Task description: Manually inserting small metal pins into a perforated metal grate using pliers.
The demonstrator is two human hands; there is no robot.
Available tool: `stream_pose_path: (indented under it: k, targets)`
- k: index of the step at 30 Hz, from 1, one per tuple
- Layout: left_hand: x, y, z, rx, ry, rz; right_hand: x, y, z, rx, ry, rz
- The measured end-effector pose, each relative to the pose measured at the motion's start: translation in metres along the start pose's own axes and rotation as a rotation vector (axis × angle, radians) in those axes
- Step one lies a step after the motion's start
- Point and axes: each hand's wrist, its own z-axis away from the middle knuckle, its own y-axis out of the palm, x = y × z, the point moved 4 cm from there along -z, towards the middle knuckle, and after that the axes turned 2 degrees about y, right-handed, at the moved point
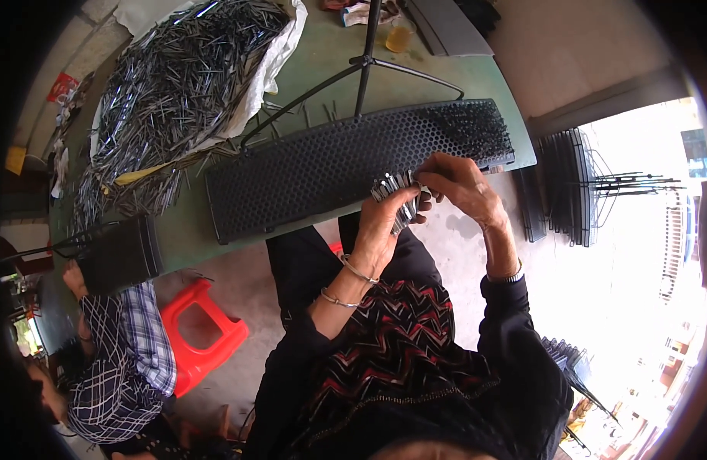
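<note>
My left hand (pixel 378 222) is wrapped round a bundle of short metal rods (pixel 395 186), held just in front of a long black panel (pixel 315 170) full of round holes. My right hand (pixel 464 188) is close beside the bundle, its thumb and fingertips drawn together at the panel's near edge. Whatever those fingertips hold is too small to make out. Many thin dark rods (pixel 470 129) stand packed in the holes at the panel's right end. A black metal frame (pixel 363 65) with spread legs meets the panel's far side.
A large heap of rods (pixel 188 84) lies on a white sheet on the green table (pixel 330 57). To the left, another person (pixel 116 360) works at a dark panel (pixel 119 253), near a red stool (pixel 204 333). Stacked black racks (pixel 572 188) stand right; a yellowish cup (pixel 398 40) sits behind.
</note>
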Motion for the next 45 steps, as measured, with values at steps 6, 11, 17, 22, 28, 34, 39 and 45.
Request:
stream_pose_path:
  k: [6,11,17,22,28,34,39,45]
  targets:
    - [-0.004,0.001,0.002,0.019,-0.001,-0.087,0.002,0.000,0.000,-0.055,-0.025,0.005]
    - [-0.007,0.004,0.005,-0.007,-0.008,-0.187,-0.002,0.002,0.000,-0.044,-0.021,-0.020]
    - [-0.007,0.006,0.005,-0.028,-0.012,-0.160,-0.007,-0.001,-0.002,0.015,-0.011,-0.037]
    - [-0.007,0.006,0.004,-0.027,-0.038,-0.180,-0.006,-0.005,-0.001,0.072,-0.006,-0.091]
    - [0.001,-0.001,-0.003,-0.034,-0.056,-0.025,-0.004,-0.015,0.002,-0.036,-0.045,-0.130]
    - [0.004,0.001,-0.006,-0.004,-0.033,0.117,0.001,-0.039,-0.009,-0.662,-0.179,0.001]
    - [0.009,0.007,-0.004,-0.001,-0.098,0.143,-0.023,-0.047,-0.038,-0.785,-0.257,0.043]
    - [0.013,0.004,-0.005,0.013,-0.123,0.076,-0.037,-0.048,-0.059,-0.782,-0.292,0.253]
